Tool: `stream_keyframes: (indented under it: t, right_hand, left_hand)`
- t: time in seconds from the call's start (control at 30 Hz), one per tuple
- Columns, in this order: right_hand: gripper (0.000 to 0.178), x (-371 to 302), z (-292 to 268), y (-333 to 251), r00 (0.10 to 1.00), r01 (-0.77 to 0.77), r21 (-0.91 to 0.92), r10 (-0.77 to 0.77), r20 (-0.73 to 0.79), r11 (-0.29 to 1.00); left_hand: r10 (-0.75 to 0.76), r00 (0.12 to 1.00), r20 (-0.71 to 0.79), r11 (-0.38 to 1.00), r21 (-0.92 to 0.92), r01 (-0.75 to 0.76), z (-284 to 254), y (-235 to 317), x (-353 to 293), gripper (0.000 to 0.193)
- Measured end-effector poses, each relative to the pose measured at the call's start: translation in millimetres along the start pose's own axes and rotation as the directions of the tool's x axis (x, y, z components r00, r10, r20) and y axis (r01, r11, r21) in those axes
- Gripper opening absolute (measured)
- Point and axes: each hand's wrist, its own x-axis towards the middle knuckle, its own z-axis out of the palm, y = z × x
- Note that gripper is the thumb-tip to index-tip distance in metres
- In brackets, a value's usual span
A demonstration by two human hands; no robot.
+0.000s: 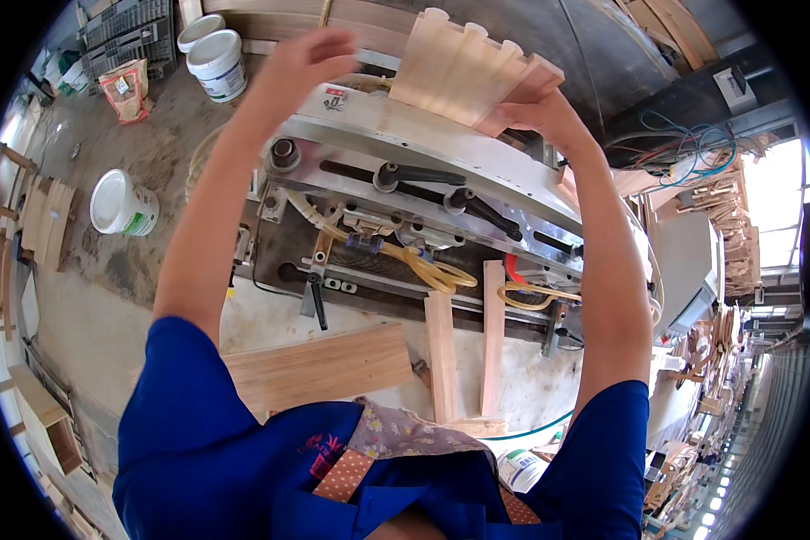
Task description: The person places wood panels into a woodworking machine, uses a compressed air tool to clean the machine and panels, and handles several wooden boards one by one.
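My right hand (pixel 545 117) is closed on the right end of a pale wooden board (pixel 450 72) with rounded knobs and notches along its far edge. The board stands tilted at the far side of a long metal machine beam (pixel 405 126). A redder wooden piece (pixel 533 83) shows at the board's right end, beside my fingers. My left hand (pixel 310 63) is in the air left of the board, apart from it. Its fingers are stretched out, a little blurred, and nothing shows in them.
Black clamp levers (pixel 423 175) and yellow hoses (pixel 432 270) sit on the machine's near side. Nearer me are a wide plank (pixel 324 364) and two narrow wooden strips (pixel 440 355). White buckets (pixel 124 203) and a paper sack (pixel 126 90) stand on the floor at left.
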Motion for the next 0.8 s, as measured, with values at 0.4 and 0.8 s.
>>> stream_keyframes:
  t: [0.4,0.8]
  right_hand:
    - [0.046,-6.2,-6.5,12.0,1.000,-0.019,-0.125,0.015,-0.026,0.992]
    - [0.057,-6.8,-17.7,10.1,0.999,-0.023,-0.102,0.027,0.036,0.995]
  left_hand:
    - [-0.743,0.471,-0.476,0.653,-0.358,0.667,-78.0,-115.2,-292.0,0.033]
    - [-0.706,0.492,-0.509,0.675,-0.277,0.684,-50.7,-125.3,-297.9,0.041]
